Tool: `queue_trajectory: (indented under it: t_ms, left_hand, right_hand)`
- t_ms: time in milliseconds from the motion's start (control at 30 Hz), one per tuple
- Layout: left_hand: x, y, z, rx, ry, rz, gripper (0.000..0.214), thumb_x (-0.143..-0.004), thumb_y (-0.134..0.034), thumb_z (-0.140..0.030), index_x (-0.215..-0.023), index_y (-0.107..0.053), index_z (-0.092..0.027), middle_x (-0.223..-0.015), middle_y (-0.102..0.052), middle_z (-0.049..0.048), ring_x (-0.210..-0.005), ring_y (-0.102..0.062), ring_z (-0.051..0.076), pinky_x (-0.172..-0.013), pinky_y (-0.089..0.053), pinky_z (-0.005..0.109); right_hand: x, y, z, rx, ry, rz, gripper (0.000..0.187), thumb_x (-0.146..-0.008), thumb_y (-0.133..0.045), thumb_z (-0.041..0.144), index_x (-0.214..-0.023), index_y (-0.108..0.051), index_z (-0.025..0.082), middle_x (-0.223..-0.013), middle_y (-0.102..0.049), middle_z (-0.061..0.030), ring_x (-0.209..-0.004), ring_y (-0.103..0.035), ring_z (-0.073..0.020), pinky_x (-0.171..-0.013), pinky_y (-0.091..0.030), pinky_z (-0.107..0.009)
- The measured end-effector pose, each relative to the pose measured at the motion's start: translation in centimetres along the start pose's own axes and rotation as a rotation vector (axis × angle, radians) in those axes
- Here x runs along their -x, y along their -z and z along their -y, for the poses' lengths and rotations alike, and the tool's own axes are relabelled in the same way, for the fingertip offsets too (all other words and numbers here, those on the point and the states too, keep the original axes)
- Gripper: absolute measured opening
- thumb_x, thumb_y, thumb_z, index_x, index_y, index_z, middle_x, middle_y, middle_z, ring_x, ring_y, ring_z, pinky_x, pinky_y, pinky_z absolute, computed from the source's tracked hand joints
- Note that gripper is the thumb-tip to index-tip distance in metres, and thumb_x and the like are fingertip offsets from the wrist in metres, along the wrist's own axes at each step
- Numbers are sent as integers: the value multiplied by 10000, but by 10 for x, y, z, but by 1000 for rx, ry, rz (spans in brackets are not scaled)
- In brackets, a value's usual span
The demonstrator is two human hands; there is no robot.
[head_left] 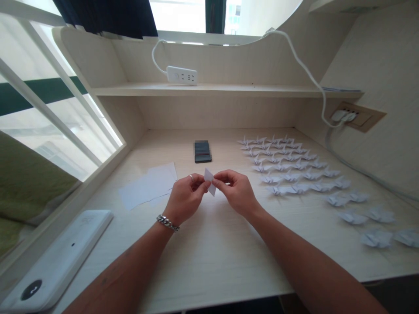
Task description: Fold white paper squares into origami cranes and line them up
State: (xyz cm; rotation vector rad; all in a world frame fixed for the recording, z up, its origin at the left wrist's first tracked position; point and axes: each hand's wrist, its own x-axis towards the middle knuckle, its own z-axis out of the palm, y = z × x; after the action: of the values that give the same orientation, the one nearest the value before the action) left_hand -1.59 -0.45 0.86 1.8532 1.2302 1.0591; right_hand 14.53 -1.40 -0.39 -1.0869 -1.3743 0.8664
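Note:
A small piece of folded white paper (209, 175) is held up above the middle of the desk, its pointed ends showing above and below the fingers. My left hand (188, 194), with a ring and a chain bracelet, pinches it from the left. From the right, the thumb and fingers of my right hand (236, 189) grip its other side. Some of the folds are hidden by the fingertips. Sheets of white paper (149, 187) lie to the left of my left hand. Rows of folded paper cranes (296, 165) stand to the right, beyond my right hand.
A dark phone-like object (202, 151) lies just beyond my hands. At the left edge rests a long white device (62, 257). A power strip (182, 75) stands on the shelf (222, 90); its white cable runs to a wall socket (362, 117). The desk (209, 270) ends near my forearms.

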Motion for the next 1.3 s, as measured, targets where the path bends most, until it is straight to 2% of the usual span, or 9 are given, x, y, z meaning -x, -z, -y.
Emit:
queue_trajectory:
  t_ms: [100,500,867,1000,1167,1300]
  left_hand:
    - [0,0,-1,22,6,-17,178,-803,-642,-345,-813,-689,-174,-753,-733,44,-686,-673,184,-644,-505,280]
    - [1,0,-3,-101,-37,-34,165,-821,-620,-327,-775,-691,-186,-716,-720,22,-655,-654,168,-629,-476,266]
    - [3,2,-5,-132,-96,4,179,-831,-607,-341,-774,-708,-205,-727,-731,18,-651,-652,167,-626,-481,256]
    - [3,1,-4,-96,-101,21,177,-836,-609,-347,-800,-713,-208,-777,-744,26,-693,-674,170,-672,-518,264]
    - [2,-1,0,7,-121,-113,279,-779,-691,-340,-999,-666,-170,-847,-726,55,-751,-687,179,-725,-562,299]
    - [2,0,0,-5,-158,-139,206,-785,-687,-341,-889,-675,-163,-875,-718,66,-747,-678,171,-716,-571,301]
  right_hand:
    - [1,0,2,42,9,-35,174,-735,-719,334,-788,-699,170,-783,-717,-57,-712,-651,-183,-659,-516,-286]
    - [0,0,1,36,-13,2,133,-717,-716,277,-760,-688,155,-757,-708,-61,-688,-642,-177,-651,-521,-289]
    - [-1,0,-4,-57,-27,75,193,-704,-734,321,-780,-660,160,-742,-684,-41,-685,-626,-163,-636,-503,-272]
    - [-1,0,-5,-39,-21,64,154,-753,-676,311,-790,-672,161,-745,-696,-40,-684,-633,-165,-641,-502,-273]
    - [2,0,-2,106,49,45,121,-791,-631,279,-796,-685,171,-752,-699,-35,-683,-632,-159,-630,-497,-261]
    - [5,-2,2,205,92,67,112,-804,-615,255,-807,-699,182,-759,-705,-33,-692,-637,-157,-636,-498,-255]
